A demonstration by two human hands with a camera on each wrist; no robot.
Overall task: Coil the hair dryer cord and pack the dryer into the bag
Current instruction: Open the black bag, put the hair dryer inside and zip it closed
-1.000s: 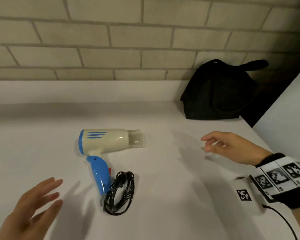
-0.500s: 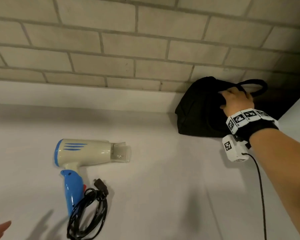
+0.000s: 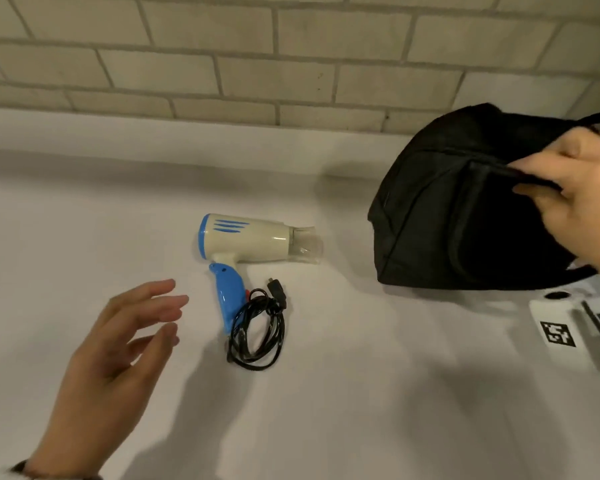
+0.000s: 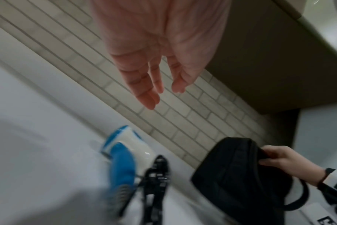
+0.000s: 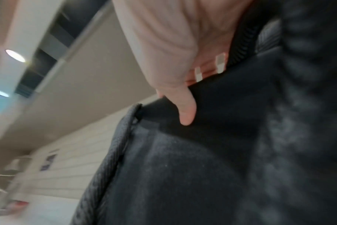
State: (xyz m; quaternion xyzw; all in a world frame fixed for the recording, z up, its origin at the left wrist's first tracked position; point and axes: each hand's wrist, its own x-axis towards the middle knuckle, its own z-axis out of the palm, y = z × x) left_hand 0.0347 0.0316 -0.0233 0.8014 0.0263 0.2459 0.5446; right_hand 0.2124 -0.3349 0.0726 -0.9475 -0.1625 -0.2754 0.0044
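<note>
A cream and blue hair dryer (image 3: 246, 242) (image 4: 129, 150) lies on the white counter (image 3: 361, 393), nozzle pointing right. Its black cord (image 3: 257, 327) (image 4: 154, 182) is coiled beside the blue handle, plug on top. My left hand (image 3: 167, 311) (image 4: 160, 94) hovers open just left of the handle, fingers spread, touching nothing. To the right stands a black bag (image 3: 440, 220) (image 4: 237, 175) (image 5: 183, 175). My right hand (image 3: 534, 178) (image 4: 275, 156) (image 5: 185, 106) pinches the bag's upper edge between thumb and fingers.
A pale brick wall (image 3: 222, 64) runs along the back of the counter above a low ledge. A bag strap loop (image 4: 298, 201) hangs near my right wrist. A white wall panel stands at the far right in the left wrist view.
The right hand went from hovering over the counter to the bag and now pulls it closer to the dryer. The left hand has come forward toward the dryer handle.
</note>
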